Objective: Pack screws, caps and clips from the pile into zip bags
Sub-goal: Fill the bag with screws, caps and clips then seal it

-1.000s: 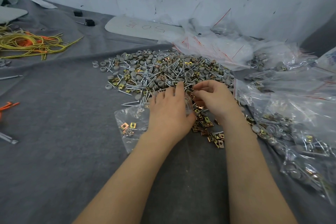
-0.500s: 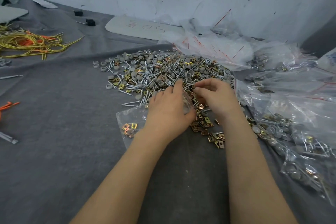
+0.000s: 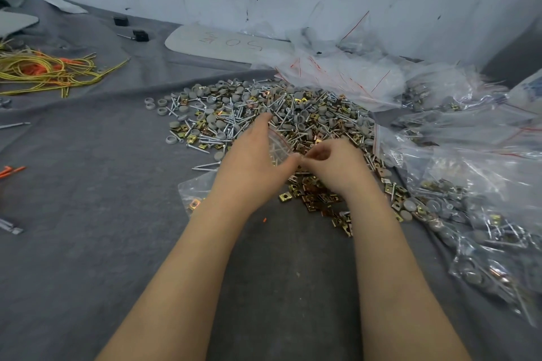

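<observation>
Grips the open mouth of the clear zip bag (image 3: pixel 278 146) with the left hand (image 3: pixel 252 161), curls the right hand (image 3: pixel 331 164) at that mouth with contents of its pinch too small to tell, at the near edge of the pile (image 3: pixel 264 108) on grey cloth (image 3: pixel 88 214), with filled bags (image 3: pixel 469 214) heaped right.

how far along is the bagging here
Done: filled bags heaped at the right. In hand: the left hand holds a zip bag with a few clips inside, the right hand curled at its mouth. Left: a large loose pile not yet bagged.
</observation>
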A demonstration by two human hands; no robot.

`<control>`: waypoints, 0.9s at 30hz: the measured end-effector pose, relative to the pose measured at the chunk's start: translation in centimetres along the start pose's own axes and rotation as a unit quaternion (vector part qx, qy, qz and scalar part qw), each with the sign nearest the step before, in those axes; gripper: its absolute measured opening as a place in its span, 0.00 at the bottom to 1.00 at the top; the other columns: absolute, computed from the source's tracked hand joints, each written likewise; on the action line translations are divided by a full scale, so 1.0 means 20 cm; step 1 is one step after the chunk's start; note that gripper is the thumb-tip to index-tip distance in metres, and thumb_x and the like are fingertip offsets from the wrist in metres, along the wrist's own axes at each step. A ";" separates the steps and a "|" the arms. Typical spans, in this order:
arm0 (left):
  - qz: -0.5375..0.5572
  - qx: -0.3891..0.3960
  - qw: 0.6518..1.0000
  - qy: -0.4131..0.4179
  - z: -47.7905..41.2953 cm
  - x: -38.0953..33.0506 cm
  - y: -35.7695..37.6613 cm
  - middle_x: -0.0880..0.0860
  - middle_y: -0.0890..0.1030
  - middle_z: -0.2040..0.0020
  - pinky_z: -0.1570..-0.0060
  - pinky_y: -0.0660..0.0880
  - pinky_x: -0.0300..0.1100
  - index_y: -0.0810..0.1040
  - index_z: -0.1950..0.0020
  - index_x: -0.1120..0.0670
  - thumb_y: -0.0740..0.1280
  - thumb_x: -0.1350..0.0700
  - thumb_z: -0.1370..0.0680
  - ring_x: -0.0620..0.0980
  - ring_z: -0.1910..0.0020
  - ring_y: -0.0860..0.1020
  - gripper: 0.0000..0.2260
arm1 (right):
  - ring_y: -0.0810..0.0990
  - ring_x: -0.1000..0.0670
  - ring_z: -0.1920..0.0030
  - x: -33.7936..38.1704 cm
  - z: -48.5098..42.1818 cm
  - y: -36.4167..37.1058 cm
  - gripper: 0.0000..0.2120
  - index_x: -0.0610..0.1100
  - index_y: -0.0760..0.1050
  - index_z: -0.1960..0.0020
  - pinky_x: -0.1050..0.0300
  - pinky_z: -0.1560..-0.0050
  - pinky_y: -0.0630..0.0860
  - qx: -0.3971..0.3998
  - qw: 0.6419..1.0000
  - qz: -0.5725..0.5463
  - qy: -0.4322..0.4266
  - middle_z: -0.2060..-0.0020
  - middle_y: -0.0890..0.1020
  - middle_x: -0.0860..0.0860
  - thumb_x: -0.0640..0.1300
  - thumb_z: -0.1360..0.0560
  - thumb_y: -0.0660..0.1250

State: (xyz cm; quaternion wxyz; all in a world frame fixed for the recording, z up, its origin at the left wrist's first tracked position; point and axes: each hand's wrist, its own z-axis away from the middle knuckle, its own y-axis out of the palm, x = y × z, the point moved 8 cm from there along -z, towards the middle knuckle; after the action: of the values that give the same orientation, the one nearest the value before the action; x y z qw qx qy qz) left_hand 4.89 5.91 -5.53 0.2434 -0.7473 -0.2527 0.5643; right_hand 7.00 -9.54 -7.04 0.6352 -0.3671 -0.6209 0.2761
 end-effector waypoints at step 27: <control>0.033 -0.021 0.999 -0.015 0.00 0.02 -0.04 0.53 0.74 0.33 0.39 0.69 0.46 0.59 0.24 0.50 0.71 0.46 0.26 0.52 0.35 0.73 0.35 | 0.77 0.50 0.55 0.04 0.05 0.08 0.05 0.51 0.76 0.58 0.59 0.55 0.72 0.130 0.988 0.081 -0.011 0.61 0.78 0.53 0.42 0.26 0.69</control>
State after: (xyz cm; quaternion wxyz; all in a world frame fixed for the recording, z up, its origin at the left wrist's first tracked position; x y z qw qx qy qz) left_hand 4.99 6.76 -5.25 0.2047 -0.7520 -0.2432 0.5775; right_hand 6.28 -7.84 -7.79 0.6460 -0.3271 -0.5550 0.4095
